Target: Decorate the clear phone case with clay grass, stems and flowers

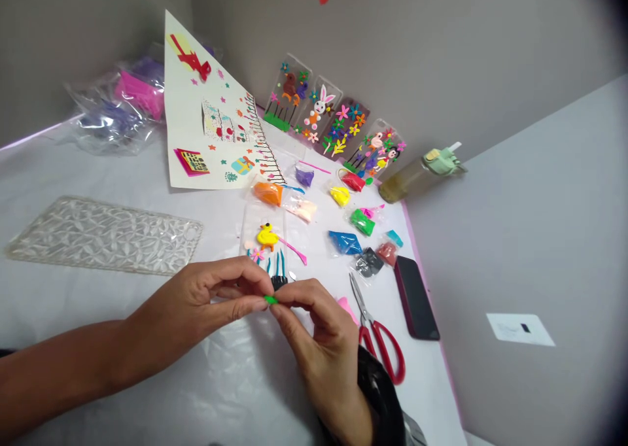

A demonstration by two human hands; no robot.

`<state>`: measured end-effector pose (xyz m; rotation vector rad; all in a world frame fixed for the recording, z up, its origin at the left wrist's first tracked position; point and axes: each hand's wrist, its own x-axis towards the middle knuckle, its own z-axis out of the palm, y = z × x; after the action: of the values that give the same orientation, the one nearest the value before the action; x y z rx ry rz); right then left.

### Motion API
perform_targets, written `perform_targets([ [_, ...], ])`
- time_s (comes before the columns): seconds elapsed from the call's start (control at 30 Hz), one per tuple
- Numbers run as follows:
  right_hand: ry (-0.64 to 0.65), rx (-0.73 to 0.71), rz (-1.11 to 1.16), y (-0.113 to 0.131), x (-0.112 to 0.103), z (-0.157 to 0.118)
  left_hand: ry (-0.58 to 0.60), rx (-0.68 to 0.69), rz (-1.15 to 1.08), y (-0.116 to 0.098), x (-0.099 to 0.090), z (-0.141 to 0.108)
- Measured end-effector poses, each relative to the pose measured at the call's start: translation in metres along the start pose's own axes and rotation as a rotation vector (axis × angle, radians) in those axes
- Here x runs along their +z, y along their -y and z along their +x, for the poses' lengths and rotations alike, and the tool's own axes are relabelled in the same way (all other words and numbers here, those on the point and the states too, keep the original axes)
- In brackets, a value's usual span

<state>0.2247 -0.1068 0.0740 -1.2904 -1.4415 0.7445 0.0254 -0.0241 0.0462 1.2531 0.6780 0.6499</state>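
Observation:
A small piece of green modelling clay [270, 299] is pinched between both hands, above the near end of a clear phone case. My left hand [210, 295] grips its left side between thumb and forefinger. From the right, my right hand [318, 328] closes thumb and fingertips on the same piece. Just beyond them lies the clear phone case [249, 220], bearing a yellow clay duck [267, 237], a pink flower [257, 255] and thin teal strips [280, 261]. A pink modelling tool [294, 248] rests across the case's right edge. My hands hide the case's near end.
Bagged clay lumps, such as a blue one [345, 242], lie beyond the hands. Red-handled scissors [387, 351] and a phone [417, 297] are at right. Decorated cases [318, 109] lean on the wall near a bottle [417, 174]. A textured clear case [108, 237] lies left.

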Motion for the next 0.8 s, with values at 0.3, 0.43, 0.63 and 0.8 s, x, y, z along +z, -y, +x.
perform_targets([
  [0.3,-0.009,-0.005,-0.013,-0.0013,0.0009,0.0013,-0.015,0.019,0.033,-0.0002,0.0013,0.0025],
  [0.43,-0.02,-0.029,-0.018,-0.0013,0.0009,0.0012,-0.013,0.006,0.038,-0.0002,0.001,0.0024],
  [0.63,-0.009,-0.053,-0.054,-0.0012,0.0007,0.0019,-0.03,-0.007,0.061,-0.0011,0.0022,0.0027],
  [0.8,-0.009,-0.058,-0.06,-0.0019,0.0008,0.0009,-0.029,-0.014,0.059,-0.001,0.0014,0.0026],
])
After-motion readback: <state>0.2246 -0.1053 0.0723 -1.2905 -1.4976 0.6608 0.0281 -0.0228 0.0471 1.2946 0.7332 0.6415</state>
